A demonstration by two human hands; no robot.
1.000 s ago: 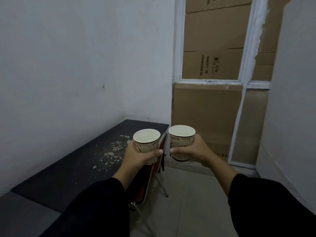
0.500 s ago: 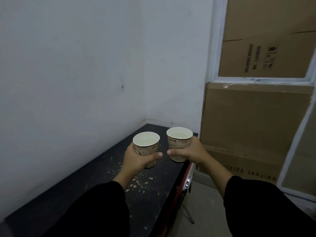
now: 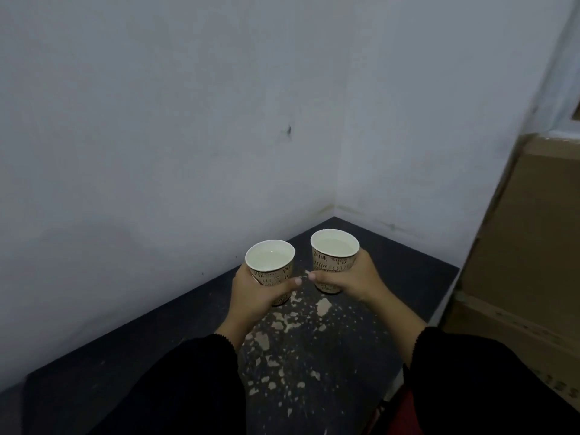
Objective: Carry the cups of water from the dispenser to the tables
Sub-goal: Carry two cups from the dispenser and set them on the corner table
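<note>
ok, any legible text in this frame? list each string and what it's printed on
"Drink": right cup, held in the right hand; the smaller lines below it are too blurred to read.
Left cup, in the left hand: dark lettering, unreadable.
Cardboard box, lower right edge: dark printed letters, cut off and blurred, unreadable.
Nothing readable on the table or wall.

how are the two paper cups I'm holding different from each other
The left cup sits lower and nearer in the view; the right cup is higher and farther. The left hand hides most of its cup's print; the right hand leaves "Drink" showing. Both are upright, filled and held above the dark table.
</note>
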